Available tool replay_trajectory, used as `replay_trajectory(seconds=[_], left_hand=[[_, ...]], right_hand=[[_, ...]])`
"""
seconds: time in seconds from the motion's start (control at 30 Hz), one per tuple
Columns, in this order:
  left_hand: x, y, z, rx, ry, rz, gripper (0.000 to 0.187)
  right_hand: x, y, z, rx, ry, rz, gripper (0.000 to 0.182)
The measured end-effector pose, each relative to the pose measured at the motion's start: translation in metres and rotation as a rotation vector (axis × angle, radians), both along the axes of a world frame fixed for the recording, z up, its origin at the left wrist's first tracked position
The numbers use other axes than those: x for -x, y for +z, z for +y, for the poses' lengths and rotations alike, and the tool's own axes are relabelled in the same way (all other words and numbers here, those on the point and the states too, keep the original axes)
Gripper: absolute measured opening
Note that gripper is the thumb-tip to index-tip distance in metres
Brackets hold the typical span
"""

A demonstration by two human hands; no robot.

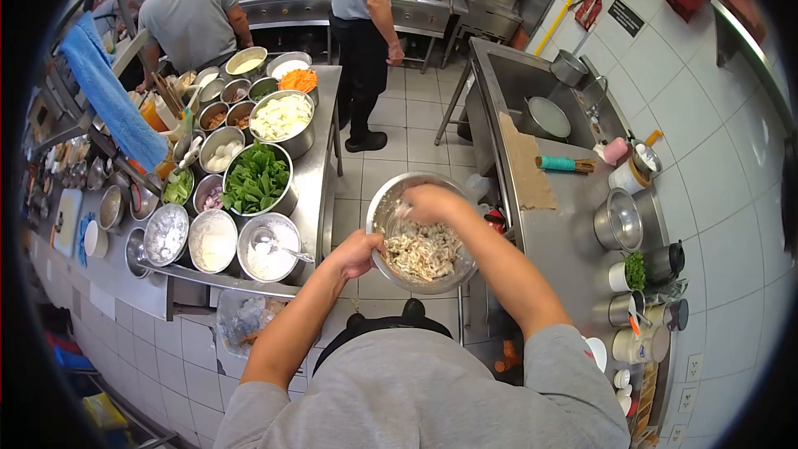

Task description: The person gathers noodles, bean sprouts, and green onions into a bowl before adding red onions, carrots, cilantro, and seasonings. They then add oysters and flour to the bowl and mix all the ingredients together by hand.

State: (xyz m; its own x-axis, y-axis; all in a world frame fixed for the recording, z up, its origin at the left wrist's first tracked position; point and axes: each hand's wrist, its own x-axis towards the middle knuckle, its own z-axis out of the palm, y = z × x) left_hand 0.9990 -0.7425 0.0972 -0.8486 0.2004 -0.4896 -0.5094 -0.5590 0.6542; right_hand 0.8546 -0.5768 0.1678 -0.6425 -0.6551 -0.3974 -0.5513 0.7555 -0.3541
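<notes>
A large steel mixing bowl [462,284] is held up in front of my body, above the floor between two counters. My left hand [357,254] grips its left rim. Inside lies a pale, shredded, wet-looking mixture [422,254], heaped toward the near side. My right hand [431,204] reaches into the bowl over the far part of the mixture. Its fingers point down and left, partly hidden and smeared by motion.
On the left counter stand bowls of leafy greens [256,178], chopped white vegetable [283,115], shredded carrot [298,80] and white powder [212,241]. A sink [532,75] and steel bowl [618,220] are at right. Two people [362,25] stand near the stoves.
</notes>
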Motion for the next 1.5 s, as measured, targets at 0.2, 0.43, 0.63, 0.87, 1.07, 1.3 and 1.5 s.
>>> replay_trajectory(seconds=[0.2, 0.43, 0.63, 0.87, 1.07, 1.3, 1.5], left_hand=[[0.014, -0.017, -0.014, -0.133, 0.077, -0.064, 0.028], [0.035, 0.002, -0.01, 0.027, 0.099, 0.003, 0.03], [0.047, 0.016, 0.022, 0.122, 0.272, -0.037, 0.044], [0.064, -0.017, 0.069, 0.382, 0.365, 0.178, 0.054], [0.068, 0.027, 0.066, 0.296, 0.156, 0.109, 0.049], [0.071, 0.031, 0.046, -0.003, 0.125, 0.009, 0.043], [0.072, 0.011, 0.044, -0.145, 0.249, -0.005, 0.044]], right_hand=[[-0.015, -0.012, -0.002, 0.034, 0.558, -0.019, 0.039], [0.058, -0.016, 0.025, 0.065, 0.293, -0.162, 0.062], [0.046, -0.022, 0.036, -0.029, -0.16, -0.395, 0.089], [0.034, -0.073, 0.038, 0.899, -0.678, -1.123, 0.063], [0.047, -0.051, 0.042, 1.232, -0.803, -1.229, 0.045], [0.073, 0.005, 0.076, 1.054, -0.196, -0.468, 0.022], [0.06, 0.008, 0.097, 0.637, 0.177, -0.192, 0.032]])
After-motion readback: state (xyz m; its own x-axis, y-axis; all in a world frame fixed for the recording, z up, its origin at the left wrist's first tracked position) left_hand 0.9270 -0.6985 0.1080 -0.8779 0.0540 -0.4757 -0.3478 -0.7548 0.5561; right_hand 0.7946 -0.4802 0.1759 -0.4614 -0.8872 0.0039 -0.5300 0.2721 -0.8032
